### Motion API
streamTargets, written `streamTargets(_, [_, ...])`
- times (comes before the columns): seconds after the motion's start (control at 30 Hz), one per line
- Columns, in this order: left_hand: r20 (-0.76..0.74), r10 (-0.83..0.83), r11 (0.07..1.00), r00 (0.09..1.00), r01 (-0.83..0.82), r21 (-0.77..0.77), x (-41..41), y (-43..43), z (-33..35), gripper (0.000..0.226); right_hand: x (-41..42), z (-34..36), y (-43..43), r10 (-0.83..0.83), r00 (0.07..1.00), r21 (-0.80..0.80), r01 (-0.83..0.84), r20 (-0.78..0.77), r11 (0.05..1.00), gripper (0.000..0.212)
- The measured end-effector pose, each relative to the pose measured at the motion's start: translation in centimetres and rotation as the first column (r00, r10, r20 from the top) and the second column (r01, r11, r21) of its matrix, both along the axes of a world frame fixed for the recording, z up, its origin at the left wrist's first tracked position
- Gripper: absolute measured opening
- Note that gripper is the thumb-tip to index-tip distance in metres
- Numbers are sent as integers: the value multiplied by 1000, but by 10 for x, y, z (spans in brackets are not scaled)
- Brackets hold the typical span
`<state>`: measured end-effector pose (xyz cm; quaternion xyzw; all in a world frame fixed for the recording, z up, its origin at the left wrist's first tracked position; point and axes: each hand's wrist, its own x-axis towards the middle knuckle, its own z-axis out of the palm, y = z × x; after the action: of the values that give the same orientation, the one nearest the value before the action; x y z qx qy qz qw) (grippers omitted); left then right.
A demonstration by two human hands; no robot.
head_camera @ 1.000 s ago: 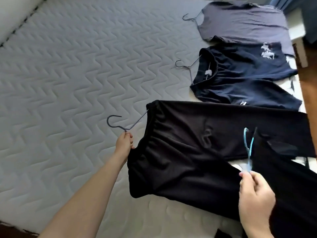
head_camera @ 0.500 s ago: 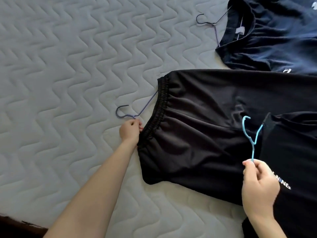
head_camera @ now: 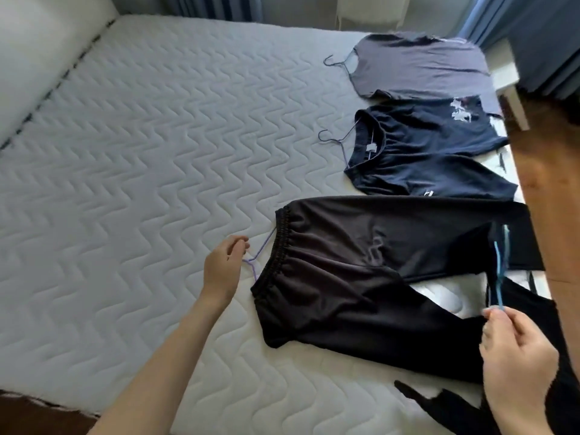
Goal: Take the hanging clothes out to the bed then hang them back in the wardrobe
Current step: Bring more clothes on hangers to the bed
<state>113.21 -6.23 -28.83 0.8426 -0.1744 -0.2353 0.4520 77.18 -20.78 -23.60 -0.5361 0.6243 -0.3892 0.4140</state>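
Note:
Black trousers [head_camera: 361, 277] lie across the white quilted bed [head_camera: 141, 158], waistband to the left, on a purple hanger [head_camera: 255, 257]. My left hand [head_camera: 223, 268] pinches that hanger's hook just left of the waistband. My right hand [head_camera: 518, 359] grips the stem of a light blue hanger [head_camera: 499, 277], held upright at the bed's right edge, with a black garment [head_camera: 561, 365] hanging from it. Farther back lie a navy T-shirt [head_camera: 423, 158] and a grey T-shirt [head_camera: 417, 67], each on a hanger with its hook pointing left.
The left and middle of the mattress are bare. A wooden floor [head_camera: 558, 196] runs along the bed's right side. Blue curtains [head_camera: 539, 36] and a white piece of furniture [head_camera: 505, 76] stand at the far right corner.
My left hand has closed its fingers over the purple hanger's hook, which showed beside the hand before. My right hand still holds the blue hanger upright. The view has lifted to take in the whole bed.

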Motion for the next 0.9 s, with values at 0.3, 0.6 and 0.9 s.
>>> streamTargets(0.3, [16, -88, 959, 996, 89, -268, -118, 101, 181, 35, -81, 208, 78, -22, 961, -71, 43, 277, 997, 25])
streamTargets(0.6, [-123, -254, 965, 959, 260, 42, -177, 244, 104, 17, -101, 218, 190, 42, 928, 25, -55, 370, 998, 28])
streamTargets(0.9, [-142, 85, 982, 986, -58, 182, -204, 380, 88, 22, -36, 185, 241, 380, 864, 240, -466, 331, 851, 26])
